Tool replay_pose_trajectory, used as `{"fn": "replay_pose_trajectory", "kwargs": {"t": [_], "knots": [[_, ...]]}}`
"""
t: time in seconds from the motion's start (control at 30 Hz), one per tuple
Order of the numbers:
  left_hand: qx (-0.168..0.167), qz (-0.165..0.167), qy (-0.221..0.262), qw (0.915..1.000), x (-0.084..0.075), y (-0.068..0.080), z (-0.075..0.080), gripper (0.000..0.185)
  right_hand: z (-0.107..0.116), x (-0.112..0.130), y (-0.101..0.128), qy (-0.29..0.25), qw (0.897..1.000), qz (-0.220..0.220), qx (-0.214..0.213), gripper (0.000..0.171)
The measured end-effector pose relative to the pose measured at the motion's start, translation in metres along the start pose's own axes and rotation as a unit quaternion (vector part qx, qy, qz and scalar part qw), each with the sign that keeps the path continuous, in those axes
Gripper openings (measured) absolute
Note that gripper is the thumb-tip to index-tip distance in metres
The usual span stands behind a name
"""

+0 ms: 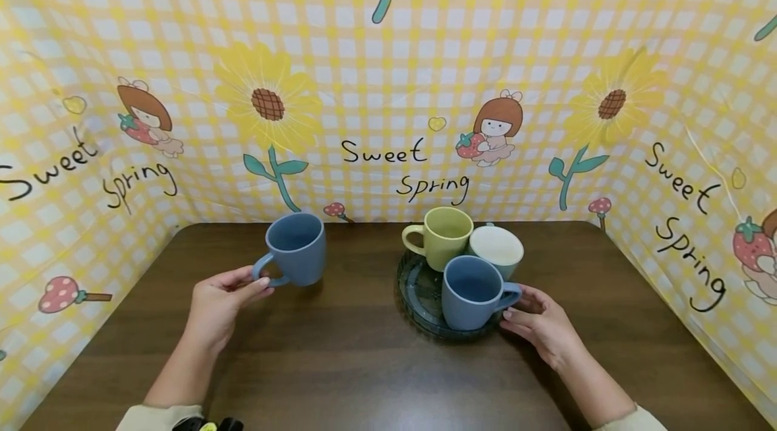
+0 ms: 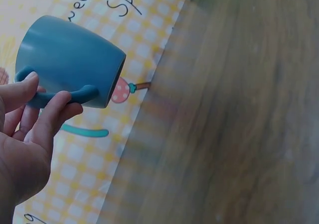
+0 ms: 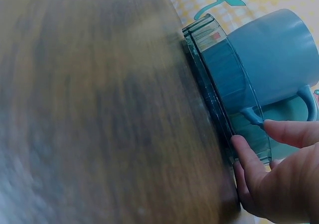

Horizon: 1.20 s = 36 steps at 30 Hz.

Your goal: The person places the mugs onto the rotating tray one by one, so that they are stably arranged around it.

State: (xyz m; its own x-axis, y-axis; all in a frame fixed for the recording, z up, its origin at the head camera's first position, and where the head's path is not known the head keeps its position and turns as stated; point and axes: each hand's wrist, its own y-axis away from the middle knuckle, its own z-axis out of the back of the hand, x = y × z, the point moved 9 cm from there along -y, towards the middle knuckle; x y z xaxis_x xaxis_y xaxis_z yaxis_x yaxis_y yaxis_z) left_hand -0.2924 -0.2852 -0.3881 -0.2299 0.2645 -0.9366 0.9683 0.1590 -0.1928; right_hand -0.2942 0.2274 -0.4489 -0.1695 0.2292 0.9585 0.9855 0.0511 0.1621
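Here the left hand (image 1: 221, 299) held a blue mug (image 1: 296, 249) by its handle, fingers curled in a closed grip, just above the table (image 1: 340, 363). To the right, another blue mug (image 1: 472, 291) stood in a glass tray (image 1: 419, 303) beside a green mug (image 1: 443, 237) and a white mug (image 1: 498, 249); the right hand (image 1: 540, 323), its grip loose, touched its handle and the tray

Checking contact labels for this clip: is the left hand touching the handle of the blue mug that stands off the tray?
Touching. The left wrist view shows the left hand with its fingertips on the handle of the blue mug.
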Motion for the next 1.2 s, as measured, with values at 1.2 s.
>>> {"fn": "replay_pose_trajectory", "kwargs": {"t": [1.2], "knots": [[0.042, 0.03, -0.014, 0.9986, 0.001, 0.003, -0.078, 0.023, -0.003, 0.005, 0.001, -0.001, 1.0, 0.003, 0.012, 0.052]]}}
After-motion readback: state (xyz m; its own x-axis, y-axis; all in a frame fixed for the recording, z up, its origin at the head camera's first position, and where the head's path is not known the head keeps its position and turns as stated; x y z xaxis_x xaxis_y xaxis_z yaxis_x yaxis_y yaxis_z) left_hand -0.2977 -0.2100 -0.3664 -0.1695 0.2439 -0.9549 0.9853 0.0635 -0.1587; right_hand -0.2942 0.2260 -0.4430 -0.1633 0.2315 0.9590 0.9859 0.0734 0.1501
